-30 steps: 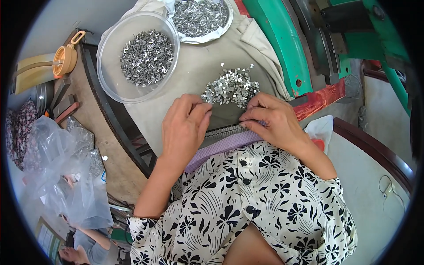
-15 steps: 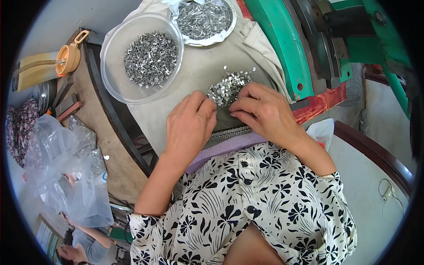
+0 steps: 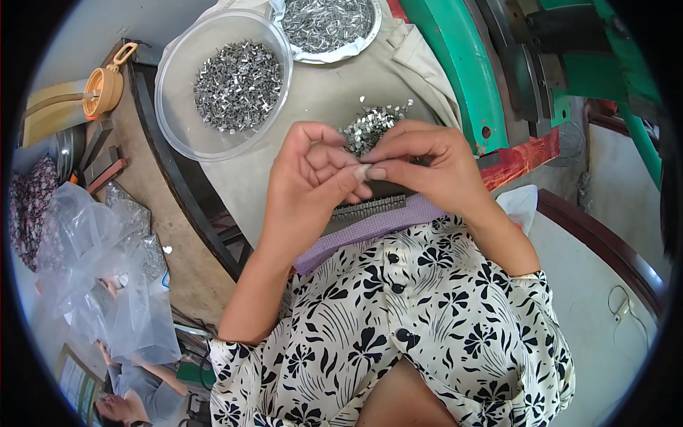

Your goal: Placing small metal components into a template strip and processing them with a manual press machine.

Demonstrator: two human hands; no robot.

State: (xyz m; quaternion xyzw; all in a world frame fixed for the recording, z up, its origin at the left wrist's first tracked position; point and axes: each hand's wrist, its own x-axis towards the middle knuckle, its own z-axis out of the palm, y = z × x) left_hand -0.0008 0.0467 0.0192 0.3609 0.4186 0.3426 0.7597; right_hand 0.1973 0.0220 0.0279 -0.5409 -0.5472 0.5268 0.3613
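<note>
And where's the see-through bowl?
In the head view, the bowl sits upper left on the cloth, beyond the left hand, just left of the white-rimmed dish.

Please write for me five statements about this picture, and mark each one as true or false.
1. The thumb tips of the left hand and the right hand are close together. True.
2. The round, clear plastic tub holds water. False: the tub holds small grey metal pieces.
3. A heap of small, shiny metal flakes lies on the beige cloth. True.
4. The green metal machine frame is left of the tub. False: the frame is to its right.
5. A toothed metal strip lies beside the purple fabric strip. True.
</note>
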